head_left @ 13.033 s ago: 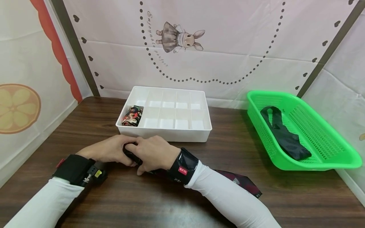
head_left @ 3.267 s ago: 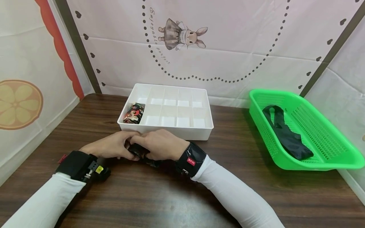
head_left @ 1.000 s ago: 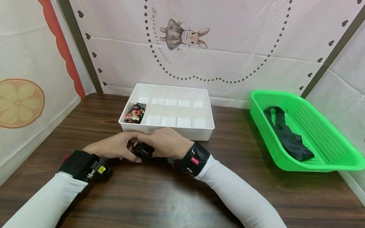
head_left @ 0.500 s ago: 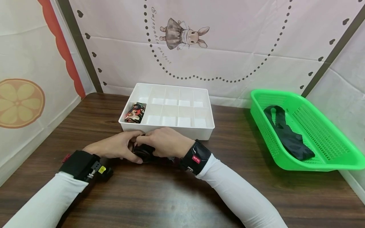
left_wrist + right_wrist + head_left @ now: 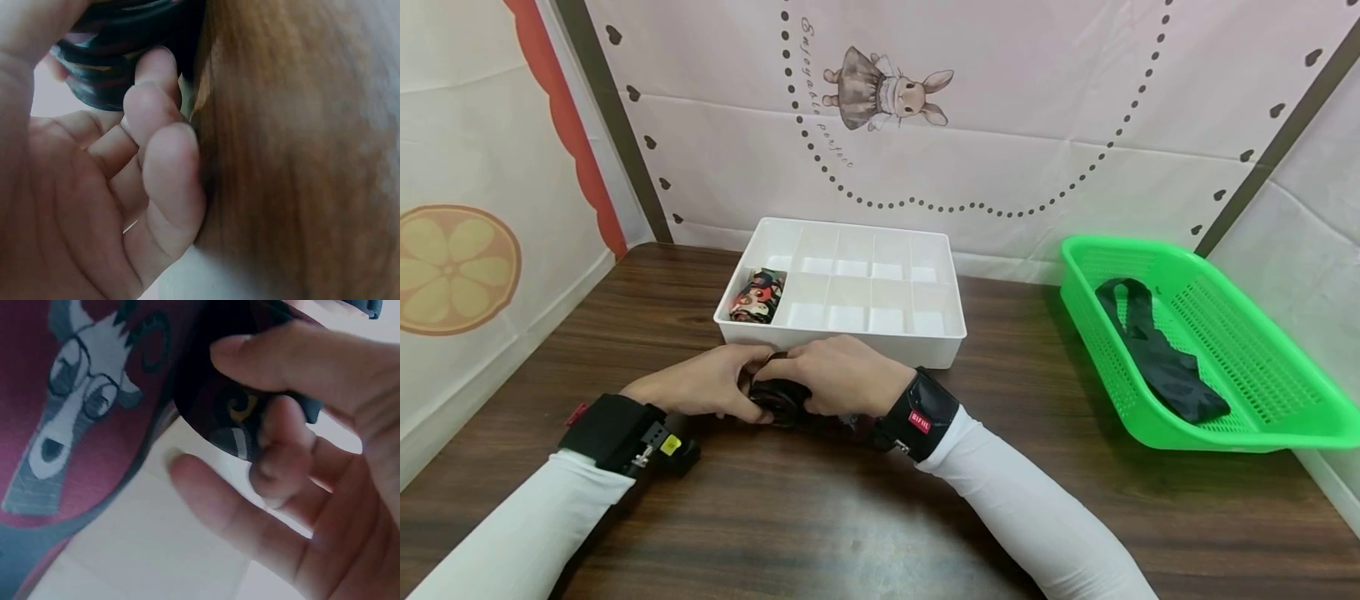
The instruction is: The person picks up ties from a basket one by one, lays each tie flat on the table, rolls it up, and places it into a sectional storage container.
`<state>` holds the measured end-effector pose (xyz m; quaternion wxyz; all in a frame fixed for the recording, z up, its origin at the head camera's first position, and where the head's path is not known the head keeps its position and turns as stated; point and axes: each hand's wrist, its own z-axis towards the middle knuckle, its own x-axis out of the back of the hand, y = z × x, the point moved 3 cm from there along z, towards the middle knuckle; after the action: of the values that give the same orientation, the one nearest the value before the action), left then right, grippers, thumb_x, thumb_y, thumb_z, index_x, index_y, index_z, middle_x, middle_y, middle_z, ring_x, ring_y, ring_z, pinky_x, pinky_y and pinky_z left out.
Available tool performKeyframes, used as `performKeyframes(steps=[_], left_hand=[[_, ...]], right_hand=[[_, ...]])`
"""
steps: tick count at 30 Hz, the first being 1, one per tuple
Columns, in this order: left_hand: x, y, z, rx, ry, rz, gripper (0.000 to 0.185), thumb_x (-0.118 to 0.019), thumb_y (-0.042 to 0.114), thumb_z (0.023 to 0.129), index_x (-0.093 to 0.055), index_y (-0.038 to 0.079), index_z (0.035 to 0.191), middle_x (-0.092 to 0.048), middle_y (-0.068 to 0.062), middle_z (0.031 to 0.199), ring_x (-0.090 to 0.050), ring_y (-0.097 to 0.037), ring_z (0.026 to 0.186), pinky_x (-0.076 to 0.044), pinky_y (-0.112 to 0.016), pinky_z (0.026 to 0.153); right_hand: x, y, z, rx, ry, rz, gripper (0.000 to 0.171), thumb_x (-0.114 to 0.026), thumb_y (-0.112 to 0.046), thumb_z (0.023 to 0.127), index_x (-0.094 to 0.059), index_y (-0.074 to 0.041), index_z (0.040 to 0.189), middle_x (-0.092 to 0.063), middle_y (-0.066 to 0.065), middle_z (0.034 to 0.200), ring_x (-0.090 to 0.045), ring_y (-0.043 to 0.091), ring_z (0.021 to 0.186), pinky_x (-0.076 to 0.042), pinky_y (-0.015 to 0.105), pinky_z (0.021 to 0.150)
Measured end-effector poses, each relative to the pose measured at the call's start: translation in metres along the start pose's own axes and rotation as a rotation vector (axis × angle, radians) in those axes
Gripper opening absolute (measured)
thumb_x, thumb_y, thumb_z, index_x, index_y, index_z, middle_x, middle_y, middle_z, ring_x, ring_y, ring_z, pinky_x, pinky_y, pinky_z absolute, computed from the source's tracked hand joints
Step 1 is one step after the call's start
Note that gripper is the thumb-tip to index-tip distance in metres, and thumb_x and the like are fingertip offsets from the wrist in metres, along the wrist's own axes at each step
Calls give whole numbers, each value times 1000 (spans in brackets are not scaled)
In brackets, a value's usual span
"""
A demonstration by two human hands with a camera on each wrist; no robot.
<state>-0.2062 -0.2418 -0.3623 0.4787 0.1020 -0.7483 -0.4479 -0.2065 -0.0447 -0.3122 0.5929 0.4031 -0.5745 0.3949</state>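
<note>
Two hands meet over a rolled tie (image 5: 778, 398) on a dark wooden table (image 5: 820, 517), just in front of a white divided tray (image 5: 842, 350). The left hand (image 5: 700, 387) comes in from nine o'clock and the right hand (image 5: 838, 379) from three o'clock, and both grip the dark roll between them, fingers curled around it. The left wrist view shows the left fingers (image 5: 153, 100) bent against the coiled fabric (image 5: 119, 56), with the wood grain close beside them. The right wrist view shows the right fingertips (image 5: 275, 362) pinching the roll (image 5: 231, 406), while a loose length of maroon cloth printed with a goat's head in spectacles (image 5: 81, 412) spreads out at nine o'clock of the hand.

The tie lies at six o'clock of the tray, near its front wall. A second roll, in a red and cream pattern (image 5: 756, 296), sits in the tray's near-left compartment. At three o'clock of the tray, well apart from it, a green basket (image 5: 1285, 417) holds a black cloth (image 5: 1157, 358). Both forearms wear white sleeves (image 5: 1015, 508) and dark wrist bands (image 5: 917, 412). Behind the table hangs a pale backdrop with a rabbit drawing (image 5: 887, 87).
</note>
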Motion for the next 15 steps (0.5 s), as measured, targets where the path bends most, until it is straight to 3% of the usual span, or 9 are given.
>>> performKeyframes(steps=[3, 6, 12, 15], left_hand=[[0, 0, 0, -4, 7, -30, 56, -91, 20, 81, -60, 10, 126, -68, -8, 100, -63, -21, 65, -52, -34, 47], [0, 0, -1, -11, 1, -61, 63, -92, 20, 81, -58, 7, 131, -69, -9, 102, -63, -21, 64, -52, -34, 47], [-1, 1, 0, -57, -9, -39, 65, -92, 16, 80, -59, 5, 135, -69, -8, 108, -64, -20, 67, -54, -33, 52], [-3, 2, 2, -89, -9, -14, 60, -92, 14, 79, -61, 8, 130, -68, -6, 111, -66, -20, 81, -57, -31, 65]], right_hand=[[-1, 2, 1, -3, 42, -1, 53, -90, -18, 86, -67, -25, 133, -72, -8, 106, -64, 10, 92, -55, 32, 83], [-2, 2, 1, -9, 51, -13, 55, -92, -22, 84, -63, -21, 130, -69, -7, 104, -63, 10, 91, -56, 33, 82], [4, 1, -2, -20, -7, 55, 75, -92, -24, 84, -55, -21, 150, -68, -3, 104, -63, 11, 92, -56, 33, 83], [6, 1, -4, -28, -45, 101, 77, -89, -20, 85, -54, -24, 154, -68, -3, 103, -60, 11, 89, -54, 31, 81]])
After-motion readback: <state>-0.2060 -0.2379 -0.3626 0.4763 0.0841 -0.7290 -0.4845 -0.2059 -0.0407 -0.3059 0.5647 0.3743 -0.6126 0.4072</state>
